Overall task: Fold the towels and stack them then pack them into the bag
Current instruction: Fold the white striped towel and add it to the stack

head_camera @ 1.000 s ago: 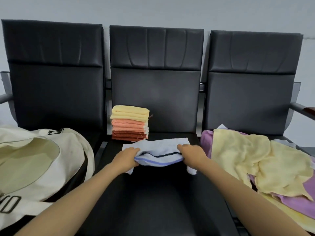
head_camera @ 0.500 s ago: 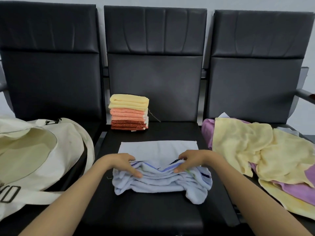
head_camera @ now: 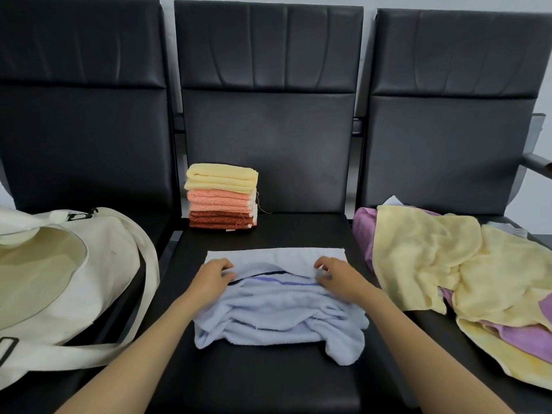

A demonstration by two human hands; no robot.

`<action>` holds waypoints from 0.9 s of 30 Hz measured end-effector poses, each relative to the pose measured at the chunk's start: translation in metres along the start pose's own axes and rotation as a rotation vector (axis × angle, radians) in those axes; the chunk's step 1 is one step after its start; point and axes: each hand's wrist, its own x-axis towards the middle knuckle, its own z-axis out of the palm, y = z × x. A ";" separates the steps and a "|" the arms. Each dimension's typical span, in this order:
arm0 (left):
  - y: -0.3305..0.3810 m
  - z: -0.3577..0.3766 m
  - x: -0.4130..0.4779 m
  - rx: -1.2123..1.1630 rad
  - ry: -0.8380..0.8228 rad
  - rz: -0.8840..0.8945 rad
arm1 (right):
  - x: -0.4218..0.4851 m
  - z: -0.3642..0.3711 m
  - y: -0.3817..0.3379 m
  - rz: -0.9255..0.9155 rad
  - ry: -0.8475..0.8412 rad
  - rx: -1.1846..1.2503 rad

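Dragged forward since before, the blue towel [head_camera: 277, 312] is bunched near the middle seat [head_camera: 268, 383] front edge, its striped fold pinched by left hand [head_camera: 213, 276] and right hand [head_camera: 334, 274]; black lettering on the bag [head_camera: 98, 279] is cut off, unreadable.

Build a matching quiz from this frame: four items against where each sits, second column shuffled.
1. folded towel stack
2. cream tote bag
3. light blue towel
4. loose yellow and purple towels

A. right chair
B. left chair
C. middle chair, back of the seat
D. middle chair, front of the seat

Pairs: 1-C, 2-B, 3-D, 4-A
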 end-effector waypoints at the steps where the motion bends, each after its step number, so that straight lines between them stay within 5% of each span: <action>1: -0.004 0.002 -0.001 0.035 -0.025 0.000 | 0.000 0.003 0.000 -0.002 -0.047 -0.038; 10: 0.001 -0.005 -0.008 0.123 -0.260 -0.020 | -0.010 -0.015 0.000 0.038 -0.272 -0.256; 16: 0.002 -0.018 -0.012 -0.305 -0.074 -0.084 | -0.012 -0.024 0.021 0.054 0.034 0.083; 19: 0.014 -0.023 -0.019 -0.364 -0.077 0.056 | -0.014 -0.017 0.010 -0.074 0.205 0.127; 23: 0.044 -0.018 -0.030 -0.369 -0.191 0.240 | -0.018 0.001 -0.033 -0.343 0.101 0.168; 27: 0.051 -0.021 -0.033 -0.459 -0.145 0.274 | -0.011 0.011 -0.051 -0.337 0.019 0.097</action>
